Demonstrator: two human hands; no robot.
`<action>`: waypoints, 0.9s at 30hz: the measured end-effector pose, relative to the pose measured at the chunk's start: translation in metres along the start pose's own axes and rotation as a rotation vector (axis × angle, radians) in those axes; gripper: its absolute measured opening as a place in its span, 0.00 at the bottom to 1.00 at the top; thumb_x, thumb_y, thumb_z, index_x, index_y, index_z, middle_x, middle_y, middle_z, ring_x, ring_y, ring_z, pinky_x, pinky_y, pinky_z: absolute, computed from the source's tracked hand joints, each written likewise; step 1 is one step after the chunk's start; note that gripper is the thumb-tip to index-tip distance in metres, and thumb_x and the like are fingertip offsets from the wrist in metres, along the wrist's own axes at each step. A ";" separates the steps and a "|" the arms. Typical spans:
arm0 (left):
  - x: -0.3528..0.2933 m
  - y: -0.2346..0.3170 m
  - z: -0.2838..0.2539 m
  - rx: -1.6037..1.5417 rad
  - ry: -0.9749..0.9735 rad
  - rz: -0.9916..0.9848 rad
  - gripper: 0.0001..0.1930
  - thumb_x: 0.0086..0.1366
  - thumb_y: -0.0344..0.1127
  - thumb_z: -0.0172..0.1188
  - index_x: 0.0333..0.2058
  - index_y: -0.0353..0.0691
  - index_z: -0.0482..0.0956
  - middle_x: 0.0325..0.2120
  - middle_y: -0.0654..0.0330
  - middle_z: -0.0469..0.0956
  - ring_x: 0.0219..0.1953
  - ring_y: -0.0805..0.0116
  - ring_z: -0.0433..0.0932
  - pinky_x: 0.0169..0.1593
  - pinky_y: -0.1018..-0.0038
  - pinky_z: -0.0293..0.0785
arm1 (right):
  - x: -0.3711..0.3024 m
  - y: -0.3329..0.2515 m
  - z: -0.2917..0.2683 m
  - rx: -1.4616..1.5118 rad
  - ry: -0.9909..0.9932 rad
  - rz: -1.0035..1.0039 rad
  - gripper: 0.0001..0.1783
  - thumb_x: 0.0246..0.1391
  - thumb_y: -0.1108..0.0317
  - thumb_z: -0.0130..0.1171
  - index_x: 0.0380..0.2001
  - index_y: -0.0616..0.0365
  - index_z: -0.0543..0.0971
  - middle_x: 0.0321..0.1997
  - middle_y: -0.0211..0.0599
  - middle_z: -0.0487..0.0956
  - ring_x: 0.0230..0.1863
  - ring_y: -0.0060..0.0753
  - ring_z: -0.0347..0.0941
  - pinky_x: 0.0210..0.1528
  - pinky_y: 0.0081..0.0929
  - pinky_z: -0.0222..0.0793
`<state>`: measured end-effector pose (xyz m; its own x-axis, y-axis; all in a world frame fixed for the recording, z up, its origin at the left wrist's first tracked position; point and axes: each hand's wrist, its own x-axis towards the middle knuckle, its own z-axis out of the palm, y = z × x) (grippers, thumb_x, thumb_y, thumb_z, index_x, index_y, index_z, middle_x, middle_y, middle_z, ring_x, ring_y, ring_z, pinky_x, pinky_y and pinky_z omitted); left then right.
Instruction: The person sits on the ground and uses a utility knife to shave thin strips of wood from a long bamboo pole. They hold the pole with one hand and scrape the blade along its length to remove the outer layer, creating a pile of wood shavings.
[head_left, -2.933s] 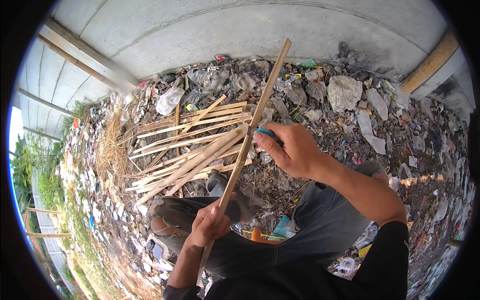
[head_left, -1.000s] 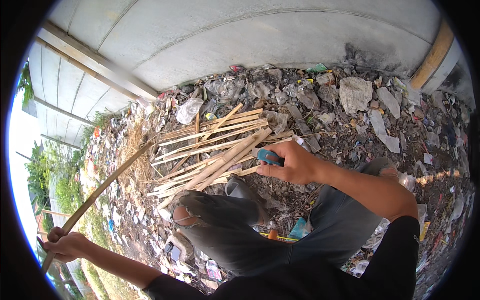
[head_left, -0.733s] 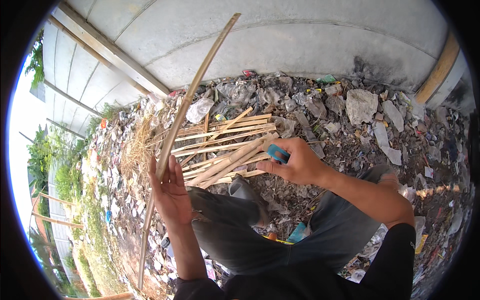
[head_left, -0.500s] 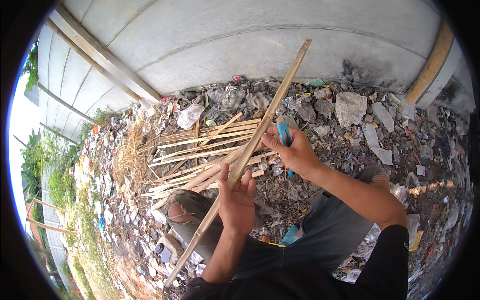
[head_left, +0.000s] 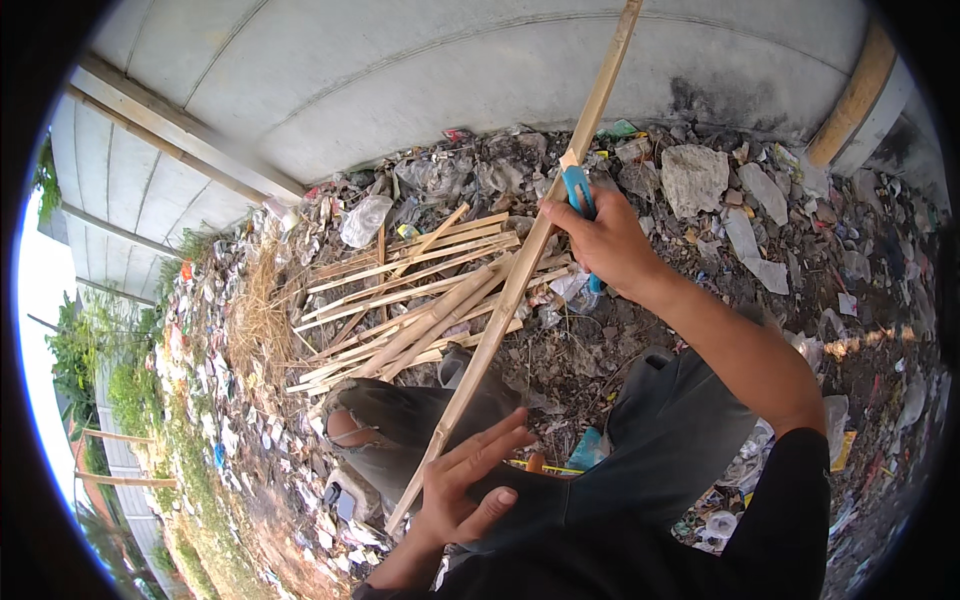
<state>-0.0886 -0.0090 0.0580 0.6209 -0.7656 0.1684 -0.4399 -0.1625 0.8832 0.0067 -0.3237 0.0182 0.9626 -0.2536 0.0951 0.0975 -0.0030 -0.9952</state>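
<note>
A long, pale bamboo strip (head_left: 530, 250) slants across the view, from the wall at the top down over my left knee. My right hand (head_left: 612, 240) is closed around a blue-handled tool (head_left: 577, 192) and pinches the strip's upper half between thumb and fingers. The tool's kind is unclear, since my fingers cover much of it. By the strip's lower end, my left hand (head_left: 465, 490) is open, fingers stretched and thumb apart; whether it touches the strip I cannot tell. Several cut strips (head_left: 400, 290) lie in a loose pile on the ground beyond my left knee.
Litter and rubble (head_left: 560, 370) cover the ground. A grey concrete wall (head_left: 420, 70) rises ahead, with wooden posts (head_left: 855, 95) against it. A large stone (head_left: 693, 180) rests near its foot. Dry straw (head_left: 262, 315) lies left of the pile; green plants (head_left: 130, 385) grow farther left.
The bamboo strip has shifted upward, its top end now reaching the picture's upper edge. My left hand has moved down toward its lower end; my right hand has risen with the tool.
</note>
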 end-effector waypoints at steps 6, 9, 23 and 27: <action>0.013 -0.012 -0.047 0.167 -0.046 -0.363 0.36 0.72 0.44 0.59 0.70 0.31 0.57 0.57 0.41 0.75 0.54 0.53 0.81 0.60 0.62 0.73 | 0.018 -0.024 -0.034 0.119 0.096 0.055 0.16 0.67 0.58 0.60 0.45 0.61 0.83 0.12 0.18 0.64 0.13 0.11 0.58 0.16 0.20 0.53; 0.019 -0.029 -0.029 -0.327 -0.216 -0.479 0.28 0.77 0.34 0.51 0.70 0.32 0.56 0.39 0.53 0.81 0.37 0.68 0.83 0.43 0.74 0.77 | 0.019 -0.034 -0.038 0.057 0.118 -0.011 0.19 0.68 0.58 0.59 0.51 0.61 0.82 0.13 0.18 0.65 0.13 0.11 0.58 0.17 0.19 0.53; 0.069 -0.053 -0.027 -0.409 0.083 -0.533 0.19 0.79 0.40 0.45 0.61 0.33 0.66 0.14 0.69 0.66 0.11 0.79 0.62 0.17 0.82 0.57 | -0.041 -0.009 0.034 -0.550 -0.407 -0.244 0.27 0.69 0.44 0.50 0.36 0.63 0.73 0.25 0.53 0.79 0.29 0.60 0.80 0.34 0.51 0.71; 0.066 -0.066 -0.024 -0.450 0.138 -0.545 0.20 0.79 0.39 0.45 0.62 0.34 0.64 0.14 0.69 0.63 0.11 0.79 0.62 0.16 0.82 0.57 | -0.048 -0.008 0.048 -0.621 -0.548 -0.134 0.28 0.68 0.44 0.51 0.34 0.63 0.75 0.24 0.57 0.79 0.32 0.65 0.79 0.36 0.53 0.73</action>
<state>-0.0026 -0.0338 0.0215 0.7656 -0.5580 -0.3202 0.2473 -0.2042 0.9472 -0.0280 -0.2656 0.0222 0.9550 0.2922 0.0512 0.2176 -0.5728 -0.7903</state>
